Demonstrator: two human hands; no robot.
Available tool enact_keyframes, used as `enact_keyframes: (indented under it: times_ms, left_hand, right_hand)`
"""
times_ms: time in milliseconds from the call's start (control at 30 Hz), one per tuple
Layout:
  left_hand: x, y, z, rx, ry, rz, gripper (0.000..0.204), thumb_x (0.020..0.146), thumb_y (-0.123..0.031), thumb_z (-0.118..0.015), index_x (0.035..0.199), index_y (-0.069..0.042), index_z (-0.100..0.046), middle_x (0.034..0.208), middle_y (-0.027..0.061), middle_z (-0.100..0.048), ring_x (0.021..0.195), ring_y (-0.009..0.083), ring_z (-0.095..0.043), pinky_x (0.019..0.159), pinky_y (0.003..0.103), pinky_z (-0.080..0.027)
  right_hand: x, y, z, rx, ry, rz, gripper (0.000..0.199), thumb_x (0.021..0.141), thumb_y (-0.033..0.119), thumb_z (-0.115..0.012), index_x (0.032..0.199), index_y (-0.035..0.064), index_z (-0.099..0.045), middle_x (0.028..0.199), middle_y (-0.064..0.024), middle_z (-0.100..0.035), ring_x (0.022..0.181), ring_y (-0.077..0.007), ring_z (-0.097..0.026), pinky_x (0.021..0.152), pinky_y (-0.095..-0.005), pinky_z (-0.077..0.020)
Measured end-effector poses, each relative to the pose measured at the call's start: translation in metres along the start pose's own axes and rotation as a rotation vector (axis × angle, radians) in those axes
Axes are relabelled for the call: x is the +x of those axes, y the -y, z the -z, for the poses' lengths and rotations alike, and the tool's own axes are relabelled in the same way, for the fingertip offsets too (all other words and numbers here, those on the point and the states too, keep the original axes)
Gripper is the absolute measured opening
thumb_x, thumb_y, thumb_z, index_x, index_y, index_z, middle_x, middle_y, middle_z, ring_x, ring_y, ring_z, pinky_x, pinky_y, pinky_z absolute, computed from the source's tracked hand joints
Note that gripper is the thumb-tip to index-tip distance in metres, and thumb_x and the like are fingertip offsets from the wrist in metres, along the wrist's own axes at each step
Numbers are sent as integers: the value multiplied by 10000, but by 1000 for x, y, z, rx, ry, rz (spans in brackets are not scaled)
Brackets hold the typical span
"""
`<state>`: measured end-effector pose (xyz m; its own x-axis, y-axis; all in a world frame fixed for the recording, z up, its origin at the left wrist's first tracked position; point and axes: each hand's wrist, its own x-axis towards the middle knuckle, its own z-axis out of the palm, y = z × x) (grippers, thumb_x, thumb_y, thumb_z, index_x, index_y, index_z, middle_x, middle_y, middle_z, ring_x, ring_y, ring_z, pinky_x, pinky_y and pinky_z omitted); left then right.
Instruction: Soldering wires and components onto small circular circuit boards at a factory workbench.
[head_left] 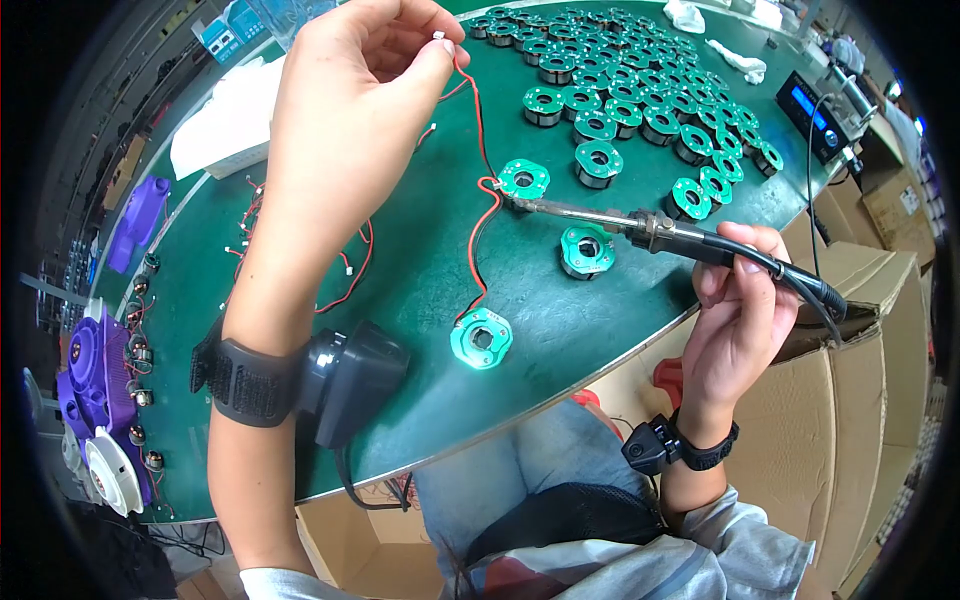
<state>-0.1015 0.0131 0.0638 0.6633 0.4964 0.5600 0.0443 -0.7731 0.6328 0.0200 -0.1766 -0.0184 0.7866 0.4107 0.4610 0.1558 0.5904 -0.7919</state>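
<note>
My left hand (375, 75) is raised at the top, with thumb and finger pinched on a small white connector (439, 36). A red and black wire (478, 115) runs down from it to a round green circuit board (523, 179). My right hand (745, 300) grips a soldering iron (690, 240) by its black handle. The iron's tip lies at the lower left edge of that board, where the wires meet it. Nearer to me, a second green board (482, 338) has red and black wires attached. Another board on a coil core (586, 250) sits below the iron's shaft.
Many green boards on cores (625, 90) cover the far right of the green table (420, 270). A soldering station (812, 115) stands at the right edge. Loose wires (368, 245), a black device (360, 380) and purple parts (95, 360) lie leftward; cardboard boxes (810, 420) stand right.
</note>
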Motion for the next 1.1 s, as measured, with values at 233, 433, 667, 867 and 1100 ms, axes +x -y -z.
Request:
enact_keyframes:
  times_ms: [233, 433, 667, 867, 1100]
  left_hand:
    - [-2, -3, 3, 0, -6, 19, 90, 794, -85, -519, 827, -8, -550, 804, 23, -574, 797, 92, -560, 738, 210, -421]
    - [-2, 1, 2, -50, -37, 36, 86, 792, -77, -524, 826, 0, -541, 803, 34, -579, 796, 91, -559, 739, 206, -422]
    - [-2, -1, 3, -32, -37, 50, 97, 788, -75, -520, 821, 15, -534, 801, 56, -582, 801, 98, -561, 748, 210, -425]
    - [-4, -3, 3, -21, -59, 64, 105, 784, -71, -510, 830, 20, -536, 805, 64, -585, 799, 104, -562, 748, 213, -426]
    - [-3, -5, 2, -17, -51, 58, 121, 786, -80, -506, 836, 26, -537, 799, 69, -588, 799, 109, -564, 750, 216, -427]
  right_hand:
    - [0, 0, -1, -8, -21, 0, 168, 777, 72, -472, 870, -58, -525, 765, -77, -513, 546, -81, -446, 475, -174, -357]
    - [-2, 2, 2, 91, -78, 41, 175, 766, 103, -487, 837, -55, -514, 734, -68, -486, 520, -70, -414, 451, -177, -323]
    - [-1, 1, 0, 57, -20, 50, 161, 765, 85, -480, 837, -52, -520, 793, -92, -507, 538, -74, -427, 458, -181, -337]
    - [-1, -3, -6, -12, 14, 90, 151, 782, 55, -480, 873, -58, -523, 820, -89, -527, 567, -69, -449, 494, -170, -386]
    - [-1, -4, -6, -20, 28, 80, 147, 788, 58, -483, 875, -55, -519, 830, -92, -534, 567, -63, -453, 489, -163, -385]
